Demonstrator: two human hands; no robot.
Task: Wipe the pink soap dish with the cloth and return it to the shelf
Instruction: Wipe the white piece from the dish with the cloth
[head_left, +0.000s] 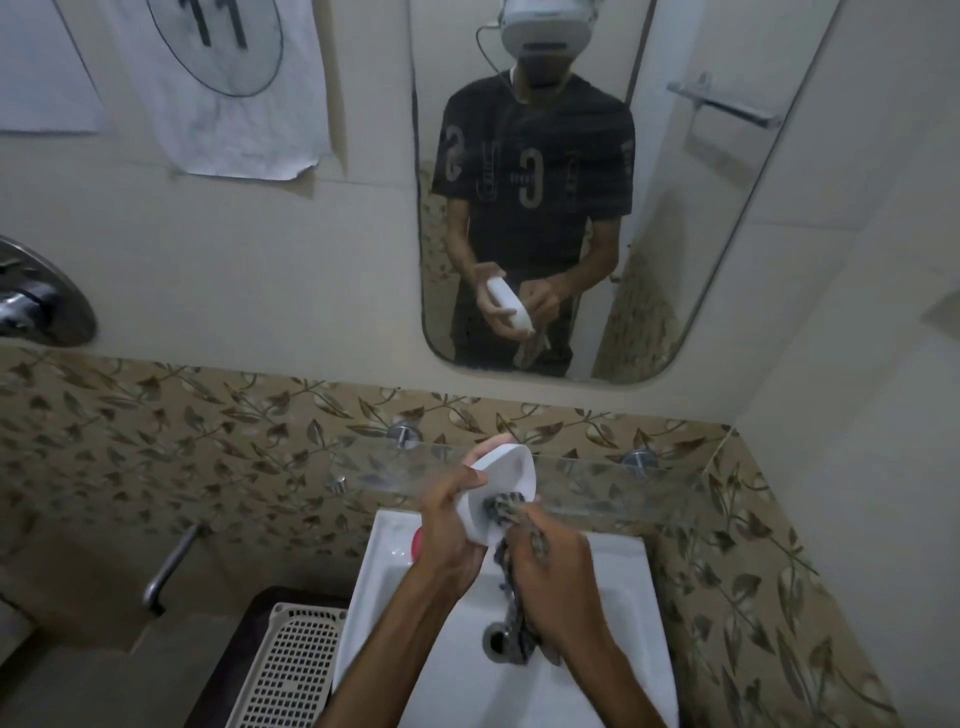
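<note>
My left hand (451, 525) grips an oval soap dish (506, 478) tilted on its edge above the sink (405, 613); the dish looks white here with a faint pink tint at its top rim. My right hand (550, 571) holds a dark patterned cloth (506, 506) bunched up and pressed into the hollow of the dish. The cloth's loose end (514, 623) hangs down over the drain. A glass shelf (613, 483) runs along the wall just behind the dish. A pink object (415, 543) lies on the sink's left rim, partly hidden by my left wrist.
A mirror (675, 234) above the shelf reflects the person holding dish and cloth. A perforated white basket (291, 670) stands left of the sink. A metal pipe (171, 566) and a chrome wall fitting (36, 296) are at the left. A paper sheet (234, 130) hangs on the wall.
</note>
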